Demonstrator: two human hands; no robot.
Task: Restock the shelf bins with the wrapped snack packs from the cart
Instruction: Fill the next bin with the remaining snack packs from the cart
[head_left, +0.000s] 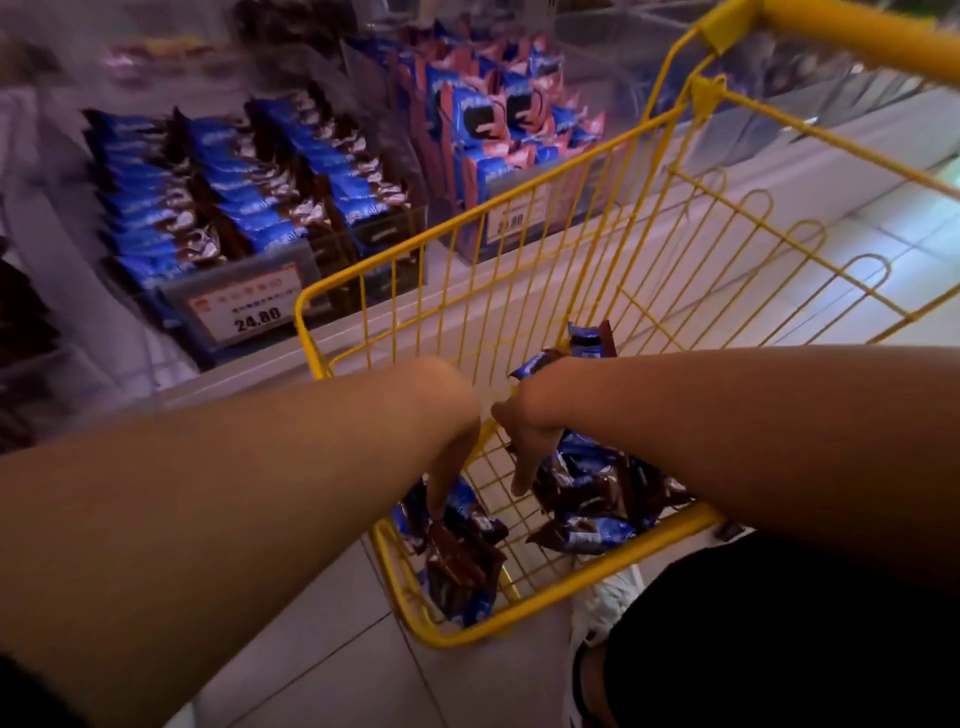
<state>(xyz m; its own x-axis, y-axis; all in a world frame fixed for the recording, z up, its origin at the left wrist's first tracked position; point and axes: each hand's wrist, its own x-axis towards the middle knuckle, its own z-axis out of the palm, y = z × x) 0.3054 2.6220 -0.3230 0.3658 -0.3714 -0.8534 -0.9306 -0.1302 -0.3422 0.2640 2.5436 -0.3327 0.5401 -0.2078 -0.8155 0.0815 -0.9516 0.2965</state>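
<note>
Both my arms reach down into the yellow wire cart (550, 590). My left hand (451, 467) points its straight fingers down, and their tips touch a pile of blue-and-brown wrapped snack packs (460, 556) in the cart's near left corner. My right hand (524, 441) hangs with straight fingers beside a second pile of packs (592, 493) on the cart's right side and holds nothing I can see. Two more packs (584, 343) lie further back in the cart. The shelf bin (234, 202) of matching blue-and-brown packs stands at the upper left.
A price tag reading 24.80 (249, 306) fronts that bin. A neighbouring bin of blue-and-pink packs (493, 124) stands to its right, behind the cart's far wall. The white shelf ledge (249, 374) runs next to the cart. My white shoe (605, 603) is under the cart's near edge.
</note>
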